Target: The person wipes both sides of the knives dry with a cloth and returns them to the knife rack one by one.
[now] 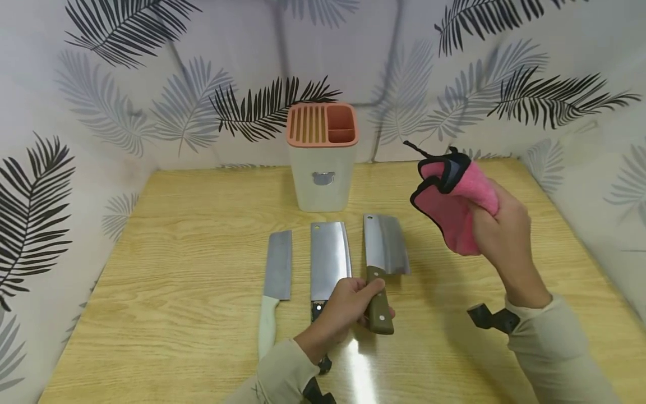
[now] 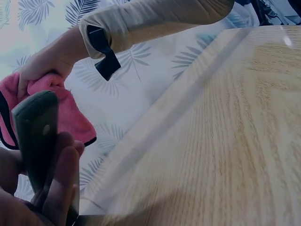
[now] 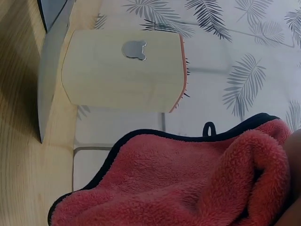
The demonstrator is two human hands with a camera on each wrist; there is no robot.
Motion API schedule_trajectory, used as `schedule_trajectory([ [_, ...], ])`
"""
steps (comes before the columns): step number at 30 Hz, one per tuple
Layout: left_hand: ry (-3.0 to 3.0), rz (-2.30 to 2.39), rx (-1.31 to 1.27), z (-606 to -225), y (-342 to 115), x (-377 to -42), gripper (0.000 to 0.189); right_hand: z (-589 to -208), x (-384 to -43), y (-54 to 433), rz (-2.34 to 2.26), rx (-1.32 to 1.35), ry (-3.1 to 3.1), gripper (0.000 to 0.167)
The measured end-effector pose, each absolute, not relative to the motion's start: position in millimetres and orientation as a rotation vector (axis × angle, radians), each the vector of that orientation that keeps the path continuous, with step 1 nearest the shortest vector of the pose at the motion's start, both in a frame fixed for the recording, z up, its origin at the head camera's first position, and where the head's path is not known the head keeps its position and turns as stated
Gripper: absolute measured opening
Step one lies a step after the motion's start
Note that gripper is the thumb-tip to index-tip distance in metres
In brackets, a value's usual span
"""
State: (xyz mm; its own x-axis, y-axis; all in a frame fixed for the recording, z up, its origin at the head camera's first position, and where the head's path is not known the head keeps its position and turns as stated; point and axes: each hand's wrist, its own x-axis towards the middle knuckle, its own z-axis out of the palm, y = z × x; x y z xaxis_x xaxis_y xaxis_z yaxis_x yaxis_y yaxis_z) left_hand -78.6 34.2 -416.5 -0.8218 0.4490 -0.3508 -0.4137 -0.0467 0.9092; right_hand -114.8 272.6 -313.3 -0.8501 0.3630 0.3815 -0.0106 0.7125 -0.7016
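My left hand (image 1: 348, 306) grips the olive-brown handle (image 1: 379, 308) of a cleaver (image 1: 386, 244), thumb on top, its broad blade pointing away toward the back. In the left wrist view the handle (image 2: 40, 132) stands up between thumb and fingers. Held up to the right, my right hand (image 1: 504, 230) grips a bunched pink cloth (image 1: 454, 207) with black edging; it hangs apart from the cleaver. Left of the held cleaver lies a second cleaver (image 1: 329, 261), its black handle partly hidden under my left hand. Farther left is a knife (image 1: 278, 266) with a pale handle.
A white knife holder (image 1: 323, 182) with an orange slotted top stands at the back of the wooden table (image 1: 192, 252), just beyond the blades. Behind it hangs a leaf-patterned backdrop (image 1: 333, 50), which also closes off both sides.
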Motion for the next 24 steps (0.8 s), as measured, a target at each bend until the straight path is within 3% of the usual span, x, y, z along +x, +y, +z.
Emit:
schedule_trajectory([
  [21, 2.368, 1.131, 0.282, -415.0, 31.2, -79.2, 0.033, -316.4, -121.5, 268.8, 1.061, -0.267, -2.616, 0.043],
  [24, 2.387, 1.093, 0.257, -416.3, 35.4, -78.6, 0.046, -317.2, -122.9, 265.6, 1.098, -0.24, -2.617, 0.042],
])
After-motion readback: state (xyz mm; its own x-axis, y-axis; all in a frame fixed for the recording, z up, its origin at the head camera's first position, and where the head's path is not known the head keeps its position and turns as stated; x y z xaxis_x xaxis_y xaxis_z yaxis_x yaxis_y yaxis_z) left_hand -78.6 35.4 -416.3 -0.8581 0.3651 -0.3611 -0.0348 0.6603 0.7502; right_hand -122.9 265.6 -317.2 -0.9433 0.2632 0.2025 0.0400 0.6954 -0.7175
